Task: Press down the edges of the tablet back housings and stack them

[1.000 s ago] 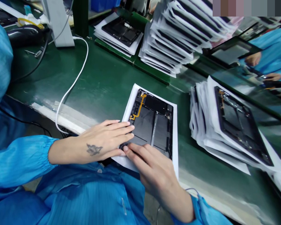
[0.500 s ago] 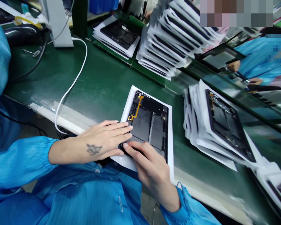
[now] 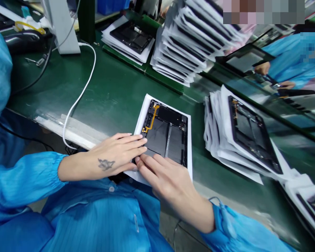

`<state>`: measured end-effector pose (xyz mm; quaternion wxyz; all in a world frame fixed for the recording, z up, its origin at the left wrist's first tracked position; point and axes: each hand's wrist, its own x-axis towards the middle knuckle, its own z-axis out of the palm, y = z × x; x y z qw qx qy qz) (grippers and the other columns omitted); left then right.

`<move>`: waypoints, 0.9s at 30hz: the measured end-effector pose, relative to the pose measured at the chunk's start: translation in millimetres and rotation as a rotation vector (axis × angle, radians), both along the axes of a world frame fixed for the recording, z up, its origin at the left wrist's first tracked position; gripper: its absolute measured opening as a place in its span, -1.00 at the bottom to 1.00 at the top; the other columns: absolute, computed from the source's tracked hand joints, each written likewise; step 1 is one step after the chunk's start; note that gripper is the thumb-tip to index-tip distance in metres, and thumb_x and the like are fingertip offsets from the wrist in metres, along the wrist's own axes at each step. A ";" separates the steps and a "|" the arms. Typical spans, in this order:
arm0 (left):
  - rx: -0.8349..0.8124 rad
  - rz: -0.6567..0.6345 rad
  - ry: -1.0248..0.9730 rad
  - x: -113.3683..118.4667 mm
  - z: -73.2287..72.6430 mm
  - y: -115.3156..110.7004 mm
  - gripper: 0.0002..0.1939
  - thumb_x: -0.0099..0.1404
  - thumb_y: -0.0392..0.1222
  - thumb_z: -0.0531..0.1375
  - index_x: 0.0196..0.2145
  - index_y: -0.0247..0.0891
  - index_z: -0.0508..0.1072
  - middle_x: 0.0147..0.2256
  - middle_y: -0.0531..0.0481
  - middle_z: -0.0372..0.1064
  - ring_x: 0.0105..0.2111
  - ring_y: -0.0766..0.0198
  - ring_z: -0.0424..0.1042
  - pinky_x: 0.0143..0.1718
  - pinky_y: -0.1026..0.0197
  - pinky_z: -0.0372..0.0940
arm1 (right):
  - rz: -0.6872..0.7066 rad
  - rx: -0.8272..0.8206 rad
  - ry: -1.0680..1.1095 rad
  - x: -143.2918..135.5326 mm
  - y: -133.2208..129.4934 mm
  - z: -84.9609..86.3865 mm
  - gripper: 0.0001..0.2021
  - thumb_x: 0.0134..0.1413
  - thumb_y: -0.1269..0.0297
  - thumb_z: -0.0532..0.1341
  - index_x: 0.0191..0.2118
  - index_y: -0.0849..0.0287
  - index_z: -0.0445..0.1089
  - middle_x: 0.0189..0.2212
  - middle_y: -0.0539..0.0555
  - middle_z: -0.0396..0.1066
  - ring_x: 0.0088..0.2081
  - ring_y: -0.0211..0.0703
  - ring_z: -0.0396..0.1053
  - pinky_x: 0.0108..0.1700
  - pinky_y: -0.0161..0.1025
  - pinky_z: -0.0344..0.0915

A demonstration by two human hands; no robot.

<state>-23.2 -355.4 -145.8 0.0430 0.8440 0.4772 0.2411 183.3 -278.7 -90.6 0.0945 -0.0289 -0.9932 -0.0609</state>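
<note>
An opened tablet (image 3: 160,138) with grey battery cells lies face-down on a white paper sheet (image 3: 141,115) in front of me. A yellow-orange flex cable (image 3: 153,120) runs along its upper left side. My left hand (image 3: 118,150) lies flat, fingers stretched together, with the tips over the tablet's left edge. Close beside it, my right hand (image 3: 170,175) reaches over the tablet's near end. Its fingers are bent and pressed together at the near left corner, almost touching my left fingertips. The thumb and anything beneath those fingers are hidden.
Tablets on paper sheets form a pile (image 3: 254,133) at right and a tall stack (image 3: 186,42) behind. Another tablet (image 3: 132,35) lies at back left. A white cable (image 3: 81,92) crosses the green bench (image 3: 112,87) by a white stand (image 3: 61,28). A co-worker's hands (image 3: 262,68) are at far right.
My right hand has turned and flattened over the tablet's near end, its fingertips shifting slightly up and left. My left hand stays nearly in place. The view has shifted slightly.
</note>
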 end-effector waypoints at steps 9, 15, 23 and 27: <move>0.008 0.002 -0.041 -0.6 -7.9 0.5 -0.52 0.54 0.02 0.05 0.24 -0.34 0.32 0.30 -0.20 0.25 0.34 0.11 0.20 0.32 0.06 0.12 | 0.006 -0.081 -0.066 -0.6 3.0 7.0 -0.69 0.42 0.46 -0.05 -0.07 0.30 0.45 -0.27 0.15 0.51 -0.34 -0.14 0.32 -0.41 -0.22 0.21; -0.039 -0.012 -0.077 -4.1 -3.4 -1.4 -0.49 0.54 -0.02 0.06 0.33 -0.28 0.20 0.34 -0.19 0.17 0.38 0.15 0.11 0.36 0.04 0.08 | 0.035 -0.043 -0.144 -7.1 10.2 6.8 -0.81 0.36 0.43 0.09 -0.22 0.22 0.47 -0.28 0.10 0.52 -0.32 -0.13 0.37 -0.40 -0.23 0.23; 0.139 0.182 -0.089 -15.7 -5.4 -31.9 -0.59 0.55 -0.19 0.01 0.29 -0.27 0.26 0.19 -0.20 0.39 0.21 0.10 0.39 0.24 -0.03 0.32 | -0.364 -0.313 0.528 31.8 -12.6 8.5 -0.54 0.29 0.40 0.22 0.27 0.02 0.32 -0.31 0.04 0.47 -0.35 -0.17 0.39 -0.28 -0.22 0.36; 0.228 0.123 -0.064 -9.4 -1.4 -37.1 -0.66 0.48 -0.41 0.01 0.13 -0.38 0.39 0.06 -0.23 0.49 0.08 0.14 0.50 0.11 0.07 0.46 | -0.619 -0.826 0.976 30.6 -30.2 -5.2 -0.71 0.37 0.14 0.17 0.09 0.06 0.50 -0.63 -0.11 0.10 -0.60 -0.27 0.12 -0.51 -0.25 0.17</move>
